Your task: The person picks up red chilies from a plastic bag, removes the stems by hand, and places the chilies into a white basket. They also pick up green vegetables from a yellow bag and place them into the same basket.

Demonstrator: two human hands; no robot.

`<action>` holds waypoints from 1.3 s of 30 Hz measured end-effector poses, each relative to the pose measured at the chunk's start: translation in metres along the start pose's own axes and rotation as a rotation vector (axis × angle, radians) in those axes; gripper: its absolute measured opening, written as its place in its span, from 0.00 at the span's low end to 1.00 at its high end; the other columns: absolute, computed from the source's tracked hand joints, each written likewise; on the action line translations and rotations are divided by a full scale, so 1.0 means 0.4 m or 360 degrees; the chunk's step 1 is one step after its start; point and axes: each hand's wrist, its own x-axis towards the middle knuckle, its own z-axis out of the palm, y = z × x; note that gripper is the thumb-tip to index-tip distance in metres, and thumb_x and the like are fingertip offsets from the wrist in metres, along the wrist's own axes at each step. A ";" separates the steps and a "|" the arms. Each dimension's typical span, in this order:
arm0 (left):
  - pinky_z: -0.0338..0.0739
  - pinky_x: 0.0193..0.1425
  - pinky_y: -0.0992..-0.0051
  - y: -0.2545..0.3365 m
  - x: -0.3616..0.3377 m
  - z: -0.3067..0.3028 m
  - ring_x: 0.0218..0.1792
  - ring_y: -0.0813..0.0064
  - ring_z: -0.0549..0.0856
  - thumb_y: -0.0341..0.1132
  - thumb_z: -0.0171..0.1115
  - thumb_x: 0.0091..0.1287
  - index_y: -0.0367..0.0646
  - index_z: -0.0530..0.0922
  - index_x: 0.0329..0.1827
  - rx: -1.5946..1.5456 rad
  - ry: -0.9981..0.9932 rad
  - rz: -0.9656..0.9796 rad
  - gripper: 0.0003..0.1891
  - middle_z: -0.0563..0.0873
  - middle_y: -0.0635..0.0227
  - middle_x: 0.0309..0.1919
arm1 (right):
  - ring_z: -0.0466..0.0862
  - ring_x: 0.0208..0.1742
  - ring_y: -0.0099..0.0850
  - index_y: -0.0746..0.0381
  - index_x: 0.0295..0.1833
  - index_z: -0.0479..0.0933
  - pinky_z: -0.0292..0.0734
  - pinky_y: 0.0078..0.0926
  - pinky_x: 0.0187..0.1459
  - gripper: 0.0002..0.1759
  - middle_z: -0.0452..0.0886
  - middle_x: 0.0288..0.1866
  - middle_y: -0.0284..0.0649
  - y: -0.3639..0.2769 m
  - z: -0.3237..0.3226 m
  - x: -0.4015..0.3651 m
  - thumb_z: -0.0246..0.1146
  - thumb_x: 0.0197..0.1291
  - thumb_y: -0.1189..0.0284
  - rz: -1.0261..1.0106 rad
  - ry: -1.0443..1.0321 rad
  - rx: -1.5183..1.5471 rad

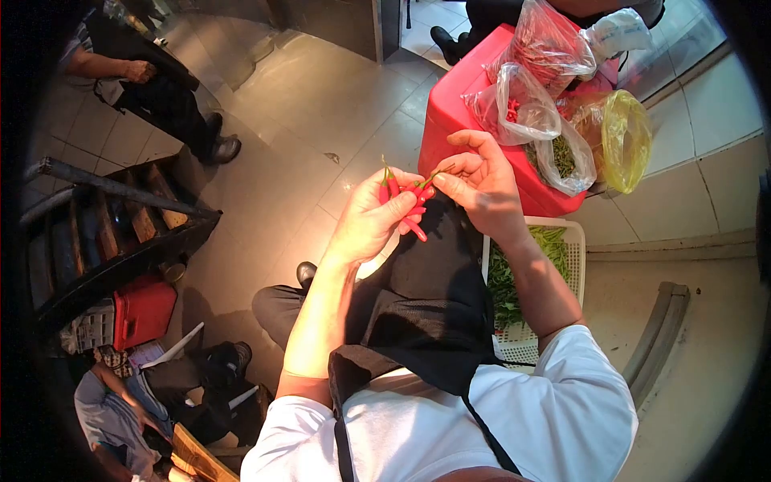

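Observation:
Several red chili peppers (pixel 414 228) with green stems are gripped in my left hand (pixel 365 213), fingers closed around them in front of my lap. Their red bodies stick out on both sides of the thumb. My right hand (pixel 486 189) pinches a thin green chili stem (pixel 432 177) between thumb and fingertips, close against the left hand. Its index finger is raised and bent. Black cloth of an apron (pixel 438 249) lies below both hands.
At upper right a red box (pixel 442 120) bears a clear bag (pixel 530 120) with red pieces, a bag of green bits (pixel 585 173) and a yellow bag (pixel 628 145). A white basket (pixel 577 249) of greens stands by my right arm. Two people (pixel 140 72) (pixel 120 402) are at left.

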 end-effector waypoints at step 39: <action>0.76 0.35 0.80 -0.150 0.066 0.083 0.32 0.79 0.80 0.30 0.54 0.74 0.35 0.73 0.53 -0.0045 0.0259 0.0182 0.09 0.83 0.62 0.40 | 0.82 0.33 0.21 0.71 0.57 0.73 0.78 0.18 0.35 0.19 0.76 0.41 0.39 0.089 -0.020 -0.087 0.65 0.61 0.78 0.0112 0.0389 -0.0361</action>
